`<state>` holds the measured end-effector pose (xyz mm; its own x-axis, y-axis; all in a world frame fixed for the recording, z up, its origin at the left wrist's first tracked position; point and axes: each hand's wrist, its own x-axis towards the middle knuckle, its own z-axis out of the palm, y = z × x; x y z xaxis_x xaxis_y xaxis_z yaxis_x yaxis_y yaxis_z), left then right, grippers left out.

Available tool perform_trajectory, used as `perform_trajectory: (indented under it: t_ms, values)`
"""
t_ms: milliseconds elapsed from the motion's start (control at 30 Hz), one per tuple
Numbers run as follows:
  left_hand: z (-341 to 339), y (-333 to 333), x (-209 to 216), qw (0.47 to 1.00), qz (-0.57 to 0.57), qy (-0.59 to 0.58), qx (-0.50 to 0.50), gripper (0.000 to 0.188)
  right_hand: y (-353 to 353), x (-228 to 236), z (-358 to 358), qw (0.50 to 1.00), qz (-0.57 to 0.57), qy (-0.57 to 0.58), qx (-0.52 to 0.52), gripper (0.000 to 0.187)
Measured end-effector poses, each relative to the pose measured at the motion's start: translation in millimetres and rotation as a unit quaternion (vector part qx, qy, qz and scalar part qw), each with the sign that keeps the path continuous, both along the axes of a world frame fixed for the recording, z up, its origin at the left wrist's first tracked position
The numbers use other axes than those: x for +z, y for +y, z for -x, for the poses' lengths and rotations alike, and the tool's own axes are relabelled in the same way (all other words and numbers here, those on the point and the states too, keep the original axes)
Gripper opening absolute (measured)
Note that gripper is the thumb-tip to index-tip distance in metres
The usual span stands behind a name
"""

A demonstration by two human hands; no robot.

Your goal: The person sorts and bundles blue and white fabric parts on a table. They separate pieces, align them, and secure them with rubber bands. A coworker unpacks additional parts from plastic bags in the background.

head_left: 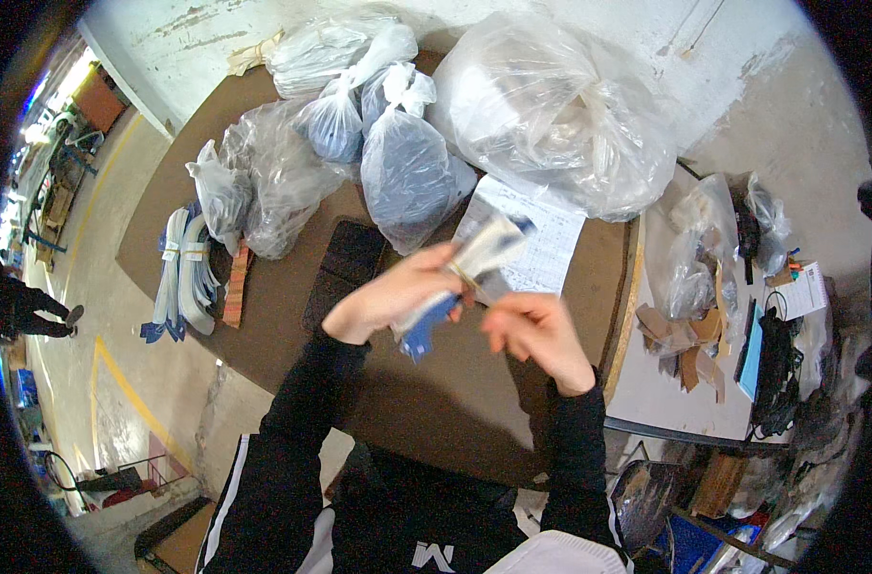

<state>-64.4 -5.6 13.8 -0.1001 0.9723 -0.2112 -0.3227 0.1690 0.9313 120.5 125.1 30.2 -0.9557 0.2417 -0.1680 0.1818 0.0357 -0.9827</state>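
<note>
My left hand (397, 292) is closed round a small bundle of thin white strips with blue ends (493, 244), held tilted above the brown table. A thin yellowish band seems to circle the bundle near my fingers. Close to its right side is my right hand (536, 330), fingers curled in and smeared by motion. Whether it pinches the band or something else is hidden. Behind the bundle lies a printed paper sheet (551, 244). A dark flat case or phone-like object (345, 268) rests left of my left hand.
Filled clear plastic bags (560, 115) and a tied bag of bluish pieces (407, 182) line the table's back. Banded white strips (192, 268) hang over its left edge. To the right, a lighter table (680, 392) bears cardboard scraps, bags and black cables (780, 373). Another person stands far left.
</note>
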Motion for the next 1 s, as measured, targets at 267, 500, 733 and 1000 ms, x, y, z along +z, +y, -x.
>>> perform_trajectory:
  t_ms: [267,500,733,1000]
  values:
    - [-14.3,-0.4,19.3,0.984,0.051,-0.129,-0.111,0.04,12.0,-2.7,5.5,0.805,0.409,0.342,-0.26,0.058]
    - [16.4,-16.1,24.2,0.902,-0.066,-0.425,-0.032,0.064,31.1,-32.0,-0.7,0.708,0.56,0.397,-0.163,0.031]
    - [-4.1,-2.1,-0.7,1.0,0.011,-0.013,0.011,0.044,3.6,-22.9,-2.3,0.963,0.109,0.244,0.046,0.035]
    - [-2.7,-12.7,26.6,0.979,0.043,-0.176,-0.095,0.038,33.2,-23.0,-2.2,0.786,0.291,0.331,-0.433,0.052]
